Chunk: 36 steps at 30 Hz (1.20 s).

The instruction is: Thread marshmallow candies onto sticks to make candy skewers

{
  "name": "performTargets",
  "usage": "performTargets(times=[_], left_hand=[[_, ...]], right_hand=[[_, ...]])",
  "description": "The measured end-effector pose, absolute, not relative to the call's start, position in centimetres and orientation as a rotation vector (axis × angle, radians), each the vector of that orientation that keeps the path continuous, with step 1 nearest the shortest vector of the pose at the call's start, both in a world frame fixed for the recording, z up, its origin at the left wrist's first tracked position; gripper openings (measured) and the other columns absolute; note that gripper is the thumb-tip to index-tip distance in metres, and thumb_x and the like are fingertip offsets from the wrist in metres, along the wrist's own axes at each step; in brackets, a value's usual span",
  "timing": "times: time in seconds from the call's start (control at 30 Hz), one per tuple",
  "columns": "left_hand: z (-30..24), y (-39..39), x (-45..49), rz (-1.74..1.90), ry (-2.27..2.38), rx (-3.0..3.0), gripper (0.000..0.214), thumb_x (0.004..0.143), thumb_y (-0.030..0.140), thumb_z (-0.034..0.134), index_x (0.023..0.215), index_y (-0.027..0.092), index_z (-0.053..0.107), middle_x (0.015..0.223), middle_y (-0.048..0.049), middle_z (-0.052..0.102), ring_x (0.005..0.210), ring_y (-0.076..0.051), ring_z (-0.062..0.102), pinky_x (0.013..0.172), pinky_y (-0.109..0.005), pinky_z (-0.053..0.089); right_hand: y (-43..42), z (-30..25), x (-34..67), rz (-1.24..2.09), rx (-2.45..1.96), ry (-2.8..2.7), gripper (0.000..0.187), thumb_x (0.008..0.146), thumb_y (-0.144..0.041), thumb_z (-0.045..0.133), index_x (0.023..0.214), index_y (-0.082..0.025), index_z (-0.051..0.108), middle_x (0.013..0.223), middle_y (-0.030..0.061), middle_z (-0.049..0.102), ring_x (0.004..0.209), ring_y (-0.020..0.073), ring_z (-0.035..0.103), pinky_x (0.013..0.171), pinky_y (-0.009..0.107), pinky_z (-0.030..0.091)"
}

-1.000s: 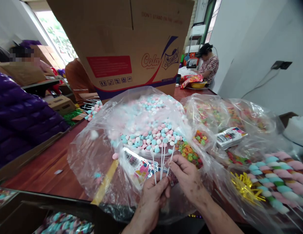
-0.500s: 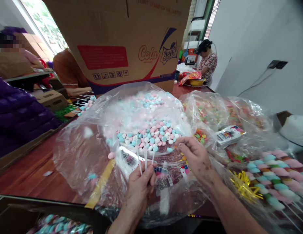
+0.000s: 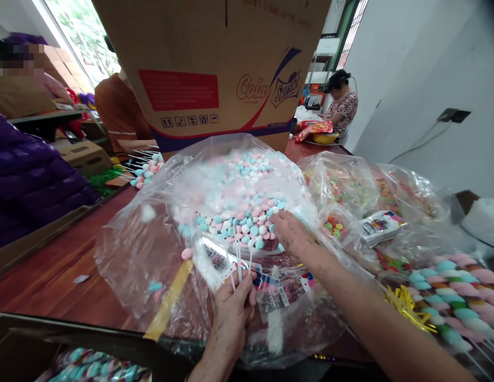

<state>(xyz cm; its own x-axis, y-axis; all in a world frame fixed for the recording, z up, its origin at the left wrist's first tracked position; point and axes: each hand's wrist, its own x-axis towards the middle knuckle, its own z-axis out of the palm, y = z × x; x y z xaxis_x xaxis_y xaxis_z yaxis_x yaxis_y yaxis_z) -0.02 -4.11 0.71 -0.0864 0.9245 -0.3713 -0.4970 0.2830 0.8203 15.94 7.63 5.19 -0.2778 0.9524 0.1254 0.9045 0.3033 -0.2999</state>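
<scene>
My left hand [image 3: 234, 305] is closed around several thin white sticks [image 3: 239, 262] whose bare ends point up. Beyond it, a large clear plastic bag [image 3: 127, 254] lies spread open over the table with a heap of pink, blue and white candies [image 3: 247, 225] inside. My right hand [image 3: 292, 233] reaches over the right side of this heap, fingers stretched toward the candies; its fingertips are partly hidden. Printed labels [image 3: 217, 260] lie under the sticks, close to my left hand. One pink candy [image 3: 187, 253] sits apart beside a strip of yellow tape [image 3: 169, 302].
Finished candy skewers [image 3: 453, 297] and gold tinsel [image 3: 409, 307] lie at the right, more skewers [image 3: 149, 170] at the left. A tall cardboard box [image 3: 215, 69] stands behind the bag. Bags of gummy candies [image 3: 342, 180] and a card stack [image 3: 382, 225] are right. Other people sit beyond.
My right hand has moved forward and left, from the front edge of the candy heap onto its right side. My left hand keeps the sticks. The view has shifted slightly.
</scene>
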Motion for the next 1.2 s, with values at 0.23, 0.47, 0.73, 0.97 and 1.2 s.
performTargets(times=[0.23,0.47,0.73,0.97,1.2], left_hand=[[0.6,-4.2,0.1,1.229,1.091,0.507,0.049,0.060,0.055,0.083,0.077,0.013,0.064,0.040,0.0091,0.048,0.029,0.000,0.023,0.030,-0.013,0.014],[0.0,-4.2,0.3,1.189,1.128,0.591,0.046,0.063,0.056,0.081,0.077,0.014,0.065,0.039,0.0082,0.048,0.030,-0.002,0.024,0.031,-0.016,0.014],[-1.5,-3.9,0.2,1.220,1.127,0.605,0.046,0.063,0.057,0.080,0.077,0.015,0.065,0.036,0.0099,0.044,0.028,-0.002,0.023,0.031,-0.017,0.014],[-0.9,-4.0,0.4,1.214,1.150,0.580,0.049,0.060,0.058,0.081,0.076,0.015,0.065,0.036,0.0094,0.046,0.027,-0.002,0.020,0.030,-0.017,0.013],[0.6,-4.3,0.3,1.191,1.150,0.572,0.043,0.062,0.052,0.082,0.076,0.015,0.065,0.039,0.0087,0.046,0.031,-0.002,0.025,0.033,-0.016,0.013]], right_hand=[[6.1,4.0,17.5,0.278,-1.806,-2.377,0.018,0.089,-0.013,0.052,0.097,-0.020,0.066,0.096,0.0074,0.069,0.082,0.0198,0.060,0.069,0.026,0.038],[5.5,4.8,20.2,0.212,-1.965,-2.154,0.027,0.098,-0.022,0.038,0.109,-0.018,0.062,0.098,0.0098,0.070,0.084,0.0212,0.061,0.068,0.028,0.035],[6.2,3.6,20.2,0.321,-1.777,-2.339,0.020,0.093,-0.018,0.045,0.097,-0.019,0.065,0.096,0.0071,0.069,0.086,0.0182,0.060,0.074,0.025,0.038],[4.2,4.0,19.5,0.389,-1.662,-2.494,0.010,0.088,-0.020,0.058,0.095,-0.018,0.065,0.101,0.0078,0.066,0.094,0.0203,0.058,0.081,0.027,0.040],[3.0,2.9,19.9,0.389,-1.694,-2.415,0.023,0.080,-0.004,0.049,0.096,-0.016,0.061,0.103,0.0107,0.065,0.095,0.0216,0.058,0.084,0.030,0.043]])
